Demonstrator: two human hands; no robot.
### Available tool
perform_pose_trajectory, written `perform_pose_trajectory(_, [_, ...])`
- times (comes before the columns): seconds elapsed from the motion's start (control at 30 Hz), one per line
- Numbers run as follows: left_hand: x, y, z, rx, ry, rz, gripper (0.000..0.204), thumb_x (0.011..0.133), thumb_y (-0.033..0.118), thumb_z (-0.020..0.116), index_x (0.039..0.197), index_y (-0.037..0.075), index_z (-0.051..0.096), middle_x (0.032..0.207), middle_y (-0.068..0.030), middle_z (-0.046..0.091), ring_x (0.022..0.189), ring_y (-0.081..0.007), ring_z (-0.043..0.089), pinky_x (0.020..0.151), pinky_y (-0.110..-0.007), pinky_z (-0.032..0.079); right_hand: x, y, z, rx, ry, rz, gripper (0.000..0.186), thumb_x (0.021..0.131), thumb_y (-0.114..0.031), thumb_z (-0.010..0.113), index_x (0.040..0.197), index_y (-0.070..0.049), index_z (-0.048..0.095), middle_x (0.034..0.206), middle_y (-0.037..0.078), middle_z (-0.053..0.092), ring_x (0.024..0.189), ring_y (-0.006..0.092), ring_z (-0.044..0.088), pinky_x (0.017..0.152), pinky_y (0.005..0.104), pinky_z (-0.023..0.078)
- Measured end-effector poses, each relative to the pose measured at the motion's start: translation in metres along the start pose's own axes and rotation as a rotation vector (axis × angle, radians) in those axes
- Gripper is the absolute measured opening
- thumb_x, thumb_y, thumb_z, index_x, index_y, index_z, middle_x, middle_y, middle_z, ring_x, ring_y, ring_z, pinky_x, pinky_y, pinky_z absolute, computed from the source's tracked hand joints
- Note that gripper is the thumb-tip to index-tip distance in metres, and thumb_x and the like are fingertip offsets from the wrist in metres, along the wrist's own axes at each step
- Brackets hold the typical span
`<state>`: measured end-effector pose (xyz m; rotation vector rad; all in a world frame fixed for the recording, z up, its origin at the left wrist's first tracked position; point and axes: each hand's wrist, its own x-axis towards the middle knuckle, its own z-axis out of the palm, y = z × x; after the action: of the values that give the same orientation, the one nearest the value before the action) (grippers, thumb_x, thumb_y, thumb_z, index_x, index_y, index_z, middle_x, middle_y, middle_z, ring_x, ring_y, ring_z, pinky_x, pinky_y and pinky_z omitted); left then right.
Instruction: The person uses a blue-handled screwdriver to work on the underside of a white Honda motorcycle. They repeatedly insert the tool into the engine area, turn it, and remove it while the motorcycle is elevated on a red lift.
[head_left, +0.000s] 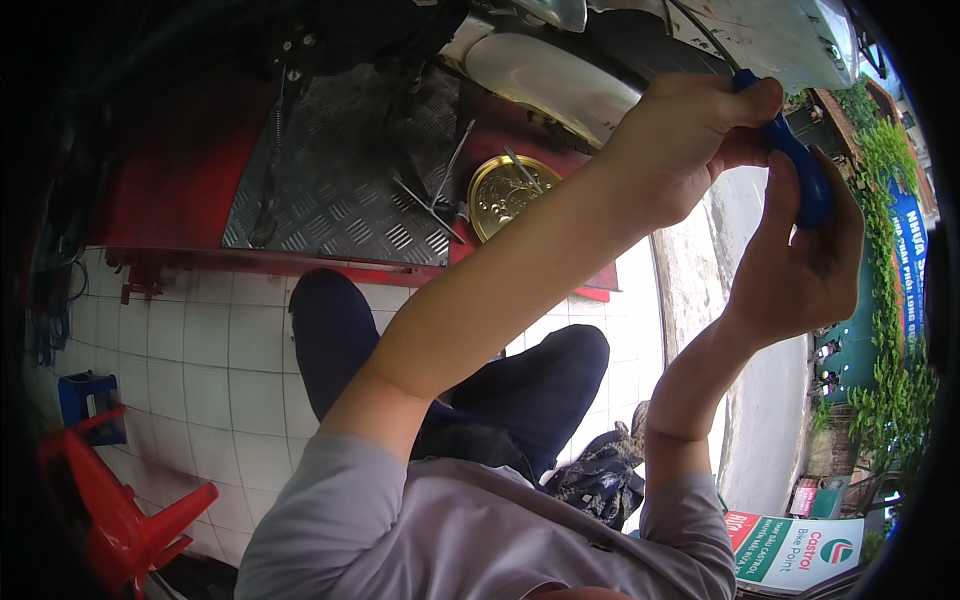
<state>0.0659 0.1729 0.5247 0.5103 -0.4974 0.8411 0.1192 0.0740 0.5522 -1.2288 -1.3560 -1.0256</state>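
A screwdriver with a blue handle (797, 168) is held up at the upper right, its thin metal shaft pointing up and left toward a pale body panel (775, 40) of a motorbike. My left hand (690, 130) is closed around the front of the handle, near the shaft. Around the butt of the same handle are the fingers of my right hand (800, 250), the thumb lying along its side. The tip of the shaft runs out of the picture, so what it touches is hidden.
A red work stand with a checkered metal plate (340, 170) carries a T-shaped wrench (430, 205). Beside it a round golden tray (485, 195) holds small parts. A red plastic chair (120, 510) and a blue stool (90, 405) stand on the tiled floor at left.
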Motion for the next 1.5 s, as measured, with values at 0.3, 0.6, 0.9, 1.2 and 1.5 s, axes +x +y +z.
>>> perform_pose_trajectory(0.3, [0.001, 0.004, -0.007, -0.043, -0.094, -0.03, 0.025, 0.095, 0.024, 0.062, 0.103, 0.001, 0.064, 0.101, -0.01, 0.066, 0.097, -0.02, 0.064, 0.086, -0.032, 0.053, 0.013, -0.005, -0.002, -0.013, -0.157, -0.229, 0.032, 0.069, -0.002, 0.08, 0.1, -0.008, 0.073, 0.095, 0.007, 0.069, 0.09, 0.0194, 0.066, 0.078, 0.0306, 0.054])
perform_pose_trajectory(0.6, [-0.002, 0.03, -0.005, 0.117, -0.065, -0.196, 0.027, 0.094, 0.031, 0.063, 0.091, 0.004, 0.063, 0.085, -0.0061, 0.066, 0.08, -0.0122, 0.064, 0.073, -0.022, 0.052, -0.146, 0.119, 0.037, 0.236, -0.324, 0.409, 0.011, 0.087, -0.002, 0.059, 0.095, 0.002, 0.064, 0.082, 0.01, 0.068, 0.069, 0.0156, 0.064, 0.062, 0.0275, 0.05])
perform_pose_trajectory(0.9, [-0.01, 0.042, 0.004, 0.095, -0.033, -0.185, 0.023, 0.092, 0.027, 0.067, 0.091, 0.005, 0.062, 0.08, -0.0044, 0.064, 0.076, -0.0126, 0.063, 0.072, -0.025, 0.054, -0.318, 0.217, 0.074, -0.1, -1.078, 0.462, 0.035, 0.075, -0.011, 0.07, 0.108, -0.003, 0.06, 0.102, 0.023, 0.063, 0.096, 0.043, 0.062, 0.082, 0.0499, 0.05])
perform_pose_trajectory(1.2, [-0.002, 0.041, -0.009, 0.168, -0.071, -0.163, 0.021, 0.093, 0.026, 0.066, 0.088, 0.005, 0.063, 0.072, -0.0015, 0.063, 0.065, -0.0094, 0.06, 0.063, -0.024, 0.055, -0.337, 0.228, 0.056, -0.169, -0.742, 0.714, 0.023, 0.075, -0.003, 0.064, 0.095, 0.003, 0.056, 0.093, 0.024, 0.062, 0.091, 0.0444, 0.059, 0.082, 0.05, 0.046])
perform_pose_trajectory(1.5, [-0.009, 0.037, -0.012, 0.03, -0.089, -0.164, 0.023, 0.093, 0.02, 0.065, 0.104, 0.0, 0.062, 0.104, -0.0133, 0.066, 0.103, -0.0234, 0.065, 0.09, -0.035, 0.057, -0.342, 0.255, 0.029, -0.366, -0.845, 0.72, 0.016, 0.074, -0.001, 0.056, 0.088, 0.004, 0.063, 0.085, 0.026, 0.064, 0.084, 0.0436, 0.062, 0.077, 0.0474, 0.049])
